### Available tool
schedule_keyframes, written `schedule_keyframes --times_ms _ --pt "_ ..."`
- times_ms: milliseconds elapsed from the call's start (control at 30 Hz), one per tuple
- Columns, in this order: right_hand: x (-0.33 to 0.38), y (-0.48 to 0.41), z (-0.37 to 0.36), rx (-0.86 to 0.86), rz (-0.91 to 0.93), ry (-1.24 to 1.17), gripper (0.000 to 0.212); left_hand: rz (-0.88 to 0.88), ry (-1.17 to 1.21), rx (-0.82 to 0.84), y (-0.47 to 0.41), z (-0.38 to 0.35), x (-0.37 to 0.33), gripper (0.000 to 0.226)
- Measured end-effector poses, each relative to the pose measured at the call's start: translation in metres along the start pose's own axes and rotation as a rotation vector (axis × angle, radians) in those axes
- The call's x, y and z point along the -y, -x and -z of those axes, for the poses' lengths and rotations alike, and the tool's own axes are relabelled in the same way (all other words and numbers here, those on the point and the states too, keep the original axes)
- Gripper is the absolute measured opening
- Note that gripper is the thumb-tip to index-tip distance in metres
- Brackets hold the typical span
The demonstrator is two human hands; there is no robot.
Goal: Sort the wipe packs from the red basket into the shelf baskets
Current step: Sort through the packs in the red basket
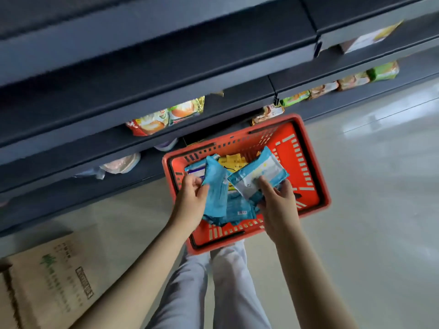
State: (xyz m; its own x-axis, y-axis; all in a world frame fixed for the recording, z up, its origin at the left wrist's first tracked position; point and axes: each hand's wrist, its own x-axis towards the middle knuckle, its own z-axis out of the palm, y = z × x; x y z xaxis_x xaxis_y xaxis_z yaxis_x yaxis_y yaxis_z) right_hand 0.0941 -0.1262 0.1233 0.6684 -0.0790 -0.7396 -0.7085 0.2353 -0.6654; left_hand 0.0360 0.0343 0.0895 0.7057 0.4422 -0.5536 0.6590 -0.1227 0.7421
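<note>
Two packs held up over the basket [316, 167], one in each of the hands. In the left hand [192, 193], fingers curled round it: a blue pack [215, 186], upright, above the basket's left side. In the right hand [278, 203], pinched at its near edge between thumb and fingers: a blue-and-white pack [259, 172], tilted, above the middle. Below them, in the basket's near half, a heap of more blue packs [237, 210]; toward the far wall, a yellow pack [231, 162]. Basket on the floor [368, 186], just beside dark shelves [142, 91]. On the shelves, noodle packets [166, 117]. By the near-left corner of the floor, a cardboard box [47, 276].
</note>
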Motion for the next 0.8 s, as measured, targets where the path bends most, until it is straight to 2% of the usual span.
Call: schedule_keyframes --times_ms 67,200,333,433,467,533,667,800 --pt "0.044 0.047 -0.009 0.081 0.051 -0.088 0.024 -0.066 0.142 -0.013 0.036 0.024 -0.042 0.016" --pt "0.123 0.143 -0.027 0.296 0.171 -0.201 0.042 -0.164 0.387 -0.008 0.118 0.076 -0.133 0.027" --pt "0.178 0.225 -0.048 0.475 0.309 -0.201 0.030 -0.206 0.603 -0.055 0.193 0.116 -0.197 0.019" --pt "0.194 0.276 -0.063 0.608 0.359 -0.212 0.032 -0.311 0.634 -0.068 0.232 0.138 -0.227 0.037" --pt "0.195 0.289 -0.069 0.639 0.370 -0.216 0.035 -0.353 0.634 -0.073 0.242 0.144 -0.234 0.037" --pt "0.190 0.311 -0.081 0.692 0.401 -0.210 0.040 -0.395 0.662 -0.130 0.255 0.161 -0.244 0.026" --pt "0.181 0.337 -0.113 0.761 0.406 -0.108 0.037 -0.383 0.662 -0.210 0.268 0.212 -0.243 0.011" --pt "0.181 0.355 -0.157 0.795 0.394 0.019 0.032 -0.455 0.581 -0.225 0.272 0.284 -0.229 0.008"
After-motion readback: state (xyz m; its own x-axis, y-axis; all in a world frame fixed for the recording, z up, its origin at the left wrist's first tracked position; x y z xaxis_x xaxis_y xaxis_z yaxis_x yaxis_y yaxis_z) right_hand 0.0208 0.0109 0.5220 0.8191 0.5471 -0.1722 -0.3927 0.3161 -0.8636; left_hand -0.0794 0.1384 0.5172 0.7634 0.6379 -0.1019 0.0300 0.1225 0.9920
